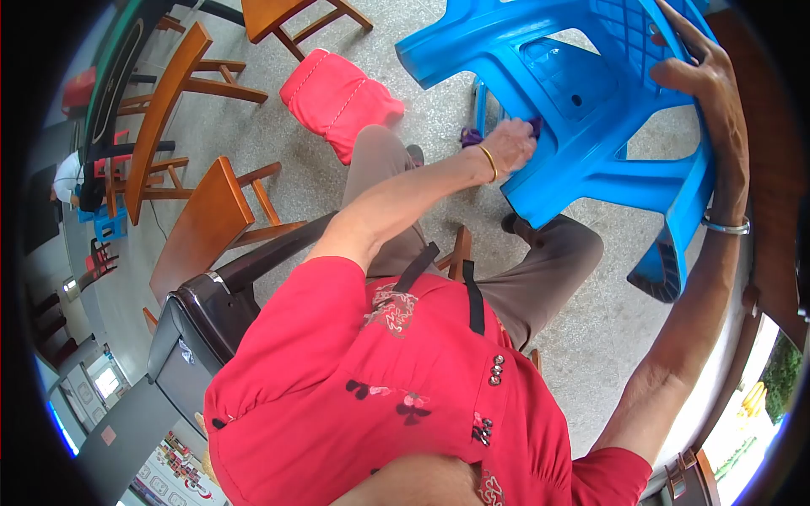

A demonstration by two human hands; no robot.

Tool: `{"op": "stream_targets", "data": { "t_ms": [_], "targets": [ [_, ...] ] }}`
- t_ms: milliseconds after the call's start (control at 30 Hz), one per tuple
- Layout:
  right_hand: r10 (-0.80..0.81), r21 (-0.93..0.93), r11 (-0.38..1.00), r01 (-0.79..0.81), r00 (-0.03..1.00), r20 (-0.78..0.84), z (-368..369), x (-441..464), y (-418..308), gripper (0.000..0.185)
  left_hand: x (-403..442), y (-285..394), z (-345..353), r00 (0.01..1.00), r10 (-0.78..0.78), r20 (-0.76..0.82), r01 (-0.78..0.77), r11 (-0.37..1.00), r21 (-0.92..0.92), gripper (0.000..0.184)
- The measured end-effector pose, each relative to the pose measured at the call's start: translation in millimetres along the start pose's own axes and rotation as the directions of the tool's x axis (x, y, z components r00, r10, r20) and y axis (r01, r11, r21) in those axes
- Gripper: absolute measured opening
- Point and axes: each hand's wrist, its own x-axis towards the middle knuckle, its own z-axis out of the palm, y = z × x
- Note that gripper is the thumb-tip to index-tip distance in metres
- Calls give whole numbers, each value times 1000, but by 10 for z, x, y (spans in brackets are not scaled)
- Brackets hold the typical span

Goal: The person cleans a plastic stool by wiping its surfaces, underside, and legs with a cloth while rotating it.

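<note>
A blue plastic chair [582, 160] is tipped over in front of my knees, with its underside and legs partly showing. My left hand [510, 145], with a gold bangle at the wrist, is closed on a dark purple cloth [537, 126] and rests against the chair. Part of the same purple colour shows on the hand's other side. My right hand [704, 80], above a silver bangle, grips the chair's outer edge at the upper right. Its thumb lies on the near side, and the other fingers are partly hidden behind the edge.
A red-covered seat or bundle [337, 97] is on the speckled floor [591, 337] beyond my left knee. Wooden chairs [207, 228] line the left side. A dark armrest [270, 249] is beside me. A brown wooden panel [772, 152] borders the right. A person [67, 177] is far left.
</note>
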Motion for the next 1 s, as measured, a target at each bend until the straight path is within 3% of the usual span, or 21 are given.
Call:
{"op": "stream_targets", "data": {
  "t_ms": [33,100,133,200,233,300,333,400,433,500,533,600,633,667,733,800,833,900,1000],
  "targets": [
    [0,2,1000,0,1000,-4,58,-48,-19,64,18,-140,-47,1000,3,2,-3,1000,1,7],
    [-156,-356,927,117,984,-83,185,-165,-63,68,26,-380,-125,992,-96,-82,102,992,73,6],
    [-158,-354,928,117,983,-88,128,-146,6,68,60,-462,-142,993,-91,-81,97,992,77,6],
    [-120,-245,963,110,992,-27,-30,-64,161,68,98,-545,-176,960,-278,-36,281,953,112,13],
    [-126,-244,963,115,992,-30,50,-20,-8,68,133,-510,-127,961,-275,-40,278,953,118,13],
    [305,-218,910,-352,926,-223,207,122,-364,64,239,-329,22,910,-412,-37,413,909,52,8],
    [308,-218,909,-354,925,-221,152,94,-253,64,274,-246,23,935,-356,-8,355,934,-39,8],
    [-41,28,999,41,999,-9,10,-9,74,66,367,-9,63,939,-344,6,342,933,-107,8],
    [-34,25,999,34,999,-4,52,-27,65,66,410,90,111,947,-322,6,319,932,-171,8],
    [-183,-384,910,160,983,-25,146,-69,0,64,447,290,179,955,-287,79,297,920,-256,8],
    [-181,-387,908,160,983,-19,134,-45,18,64,433,365,190,959,-242,146,278,902,-330,9],
    [-144,-115,983,141,989,-14,88,29,75,62,345,449,133,963,-240,126,268,911,-313,10],
    [-142,-120,983,139,990,-14,92,26,92,62,290,471,86,965,-237,114,260,918,-299,10],
    [-149,-237,962,135,988,-45,102,15,101,61,240,425,27,961,-171,219,232,927,-294,10],
    [-174,-356,924,137,982,-74,44,92,123,60,42,426,67,974,-152,167,196,935,-295,9],
    [-139,75,988,131,985,105,6,187,154,62,-163,433,87,985,-111,129,144,950,-277,7],
    [-130,76,990,122,985,111,48,140,115,62,-243,432,72,984,-117,134,151,947,-284,7],
    [-201,-338,917,210,978,63,147,-6,0,59,-435,480,70,989,-141,52,150,928,-342,7],
    [-168,-187,964,189,978,121,62,8,-4,55,-670,526,48,986,-156,62,168,933,-320,9]
  ]
}}
